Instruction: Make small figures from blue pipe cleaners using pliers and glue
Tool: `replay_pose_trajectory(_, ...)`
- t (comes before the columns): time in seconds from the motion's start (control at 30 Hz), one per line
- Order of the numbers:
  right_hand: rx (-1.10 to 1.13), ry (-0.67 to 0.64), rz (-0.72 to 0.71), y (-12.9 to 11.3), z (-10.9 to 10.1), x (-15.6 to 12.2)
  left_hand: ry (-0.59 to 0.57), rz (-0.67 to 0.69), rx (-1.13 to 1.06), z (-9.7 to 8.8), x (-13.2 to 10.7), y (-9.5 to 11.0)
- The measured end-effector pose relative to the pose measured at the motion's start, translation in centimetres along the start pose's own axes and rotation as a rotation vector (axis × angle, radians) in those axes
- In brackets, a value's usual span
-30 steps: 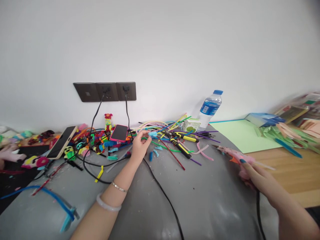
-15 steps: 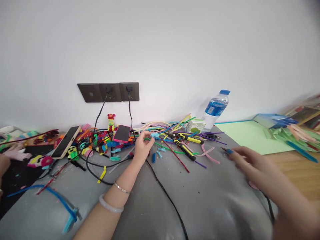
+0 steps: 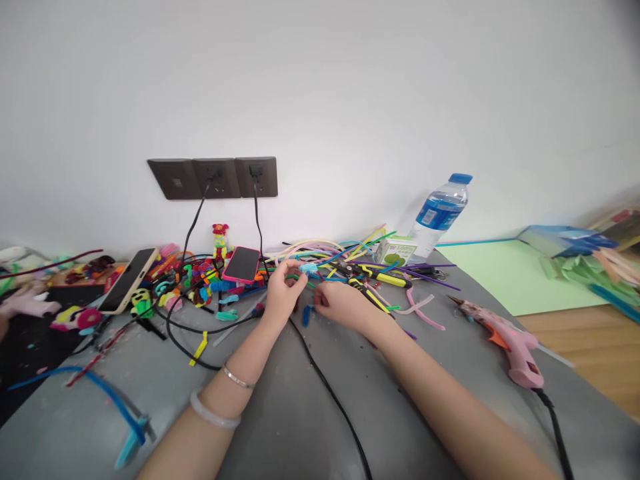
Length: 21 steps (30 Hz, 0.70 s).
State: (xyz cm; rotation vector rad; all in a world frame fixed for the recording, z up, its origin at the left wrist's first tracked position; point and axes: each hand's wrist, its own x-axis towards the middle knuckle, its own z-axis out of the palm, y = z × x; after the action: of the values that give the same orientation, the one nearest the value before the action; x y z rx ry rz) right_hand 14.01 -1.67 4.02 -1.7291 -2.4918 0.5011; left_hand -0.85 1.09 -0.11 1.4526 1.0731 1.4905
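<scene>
Between the thumb and fingers of my left hand (image 3: 284,291) I hold a small light-blue fuzzy piece of pipe cleaner (image 3: 308,268) above the table. My right hand (image 3: 340,303) is just to its right, lower down, with the fingers curled in; what they hold, if anything, is hidden. A short dark-blue fuzzy piece (image 3: 307,315) lies beside its fingertips. A pink hot glue gun (image 3: 517,350) lies on the right of the table, nozzle facing the pile of pipe cleaners (image 3: 320,250).
Yellow-and-black pliers (image 3: 385,277), a small green-and-white box (image 3: 395,251) and a water bottle (image 3: 437,217) stand or lie behind my hands. Two phones (image 3: 243,265) and colourful figures are at the left. A black cable (image 3: 330,387) crosses the table. Green paper (image 3: 490,277) lies right.
My right hand has moved left from beside the glue gun's nozzle to the fuzzy pieces near my left hand. The glue gun is now in full view. My left hand keeps its hold.
</scene>
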Motion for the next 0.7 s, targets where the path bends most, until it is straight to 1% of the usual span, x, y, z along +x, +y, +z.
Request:
replay_pose_trajectory(0.07,0.081,-0.015,-0.043,0.6,0.1,0.2,-0.001,0.0,0.004,0.0,0.0,0.0)
replay_pose_trajectory(0.17,0.34,-0.02,-0.099,2.4,-0.3,0.2,0.0,-0.004,-0.001,0.0,0.0,0.1)
replay_pose_trajectory(0.23,0.54,0.043,-0.108,3.9,-1.0,0.2,-0.016,-0.01,-0.016,0.1,-0.1,0.1)
replay_pose_trajectory(0.27,0.633,0.08,-0.091,4.6,-1.3,0.2,-0.03,-0.01,-0.023,0.1,-0.1,0.2)
replay_pose_trajectory(0.37,0.842,0.2,0.028,6.1,-2.0,0.2,-0.091,0.0,-0.036,0.1,-0.2,0.3)
replay_pose_trajectory(0.4,0.89,0.233,0.052,6.3,-2.1,0.3,-0.115,0.003,-0.039,0.1,-0.3,0.3)
replay_pose_trajectory(0.47,0.962,0.267,0.052,6.4,-2.2,0.4,-0.16,-0.001,-0.047,0.2,-0.3,0.3)
replay_pose_trajectory(0.6,1.04,0.277,-0.044,5.6,-2.2,0.4,-0.203,-0.026,-0.062,0.2,-0.4,0.1)
replay_pose_trajectory(0.7,1.032,0.274,-0.089,5.1,-2.3,0.2,-0.223,-0.029,-0.073,0.2,-0.3,0.0)
